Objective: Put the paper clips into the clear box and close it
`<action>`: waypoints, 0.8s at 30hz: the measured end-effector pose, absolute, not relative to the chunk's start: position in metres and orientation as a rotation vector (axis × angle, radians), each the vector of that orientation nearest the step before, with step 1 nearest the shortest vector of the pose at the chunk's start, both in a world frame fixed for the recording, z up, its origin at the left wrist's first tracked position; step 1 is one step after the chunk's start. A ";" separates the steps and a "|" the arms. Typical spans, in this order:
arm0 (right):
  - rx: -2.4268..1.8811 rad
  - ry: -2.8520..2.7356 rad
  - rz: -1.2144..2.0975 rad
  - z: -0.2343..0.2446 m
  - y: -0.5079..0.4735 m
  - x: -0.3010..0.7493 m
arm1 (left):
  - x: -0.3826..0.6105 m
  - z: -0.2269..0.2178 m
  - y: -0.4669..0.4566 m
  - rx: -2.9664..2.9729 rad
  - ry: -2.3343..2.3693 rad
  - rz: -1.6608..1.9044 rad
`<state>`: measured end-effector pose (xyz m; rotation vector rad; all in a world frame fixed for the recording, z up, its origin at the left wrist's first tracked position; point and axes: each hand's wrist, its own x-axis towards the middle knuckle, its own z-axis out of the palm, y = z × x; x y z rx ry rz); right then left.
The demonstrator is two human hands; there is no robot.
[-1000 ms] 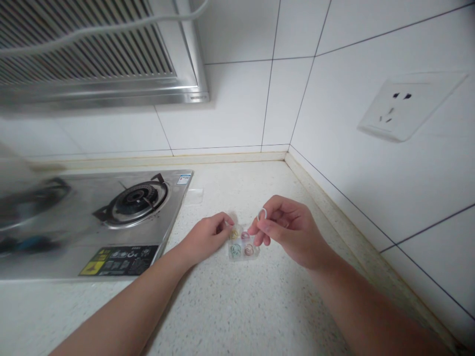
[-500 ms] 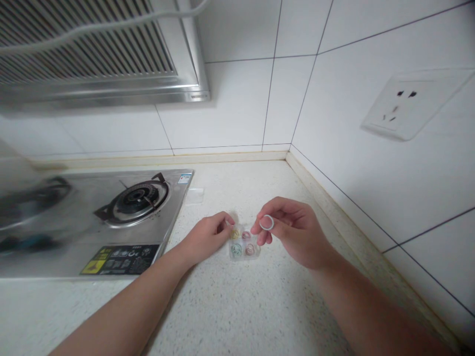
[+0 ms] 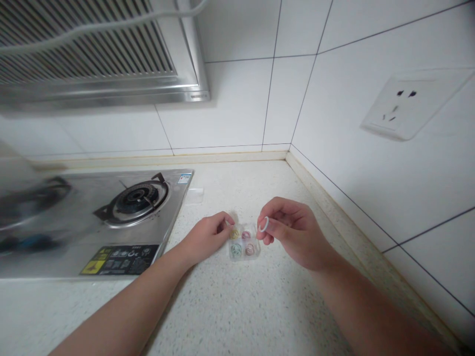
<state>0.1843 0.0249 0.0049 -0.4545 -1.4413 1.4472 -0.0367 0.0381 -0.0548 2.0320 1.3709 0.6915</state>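
Observation:
Between my hands a small clear plastic box (image 3: 244, 257) lies on the counter, split into compartments. Coiled hair ties sit inside: yellow ones (image 3: 234, 233) at back left, pink-red ones (image 3: 246, 235) at back right, green ones (image 3: 236, 249) at front left and reddish-brown ones (image 3: 250, 249) at front right. My left hand (image 3: 208, 238) grips the box at its back left corner with thumb and fingers. Just right of the box and raised above it, my right hand (image 3: 291, 230) pinches a white hair tie (image 3: 264, 225), turned partly edge-on. Its curled fingers hide part of the grip.
A steel gas stove (image 3: 85, 217) with a black burner (image 3: 139, 197) lies to the left. A clear plastic piece (image 3: 195, 196), perhaps a lid, lies beside the stove edge. The range hood (image 3: 178, 94) hangs above. A tiled wall with a socket (image 3: 404, 106) bounds the right side.
The white hair tie has turned from facing me to a narrower angle in my right fingers, which have shifted slightly right. My left hand and the box have stayed put.

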 end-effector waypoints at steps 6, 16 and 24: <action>-0.527 -1.486 1.414 0.007 0.024 0.184 | -0.037 -0.055 0.039 2.046 1.392 0.678; -0.866 -2.255 0.816 -0.003 0.027 0.182 | -0.038 -0.055 0.039 2.015 1.349 0.703; -1.051 -2.643 0.302 -0.014 0.029 0.175 | -0.037 -0.057 0.039 2.026 1.369 0.718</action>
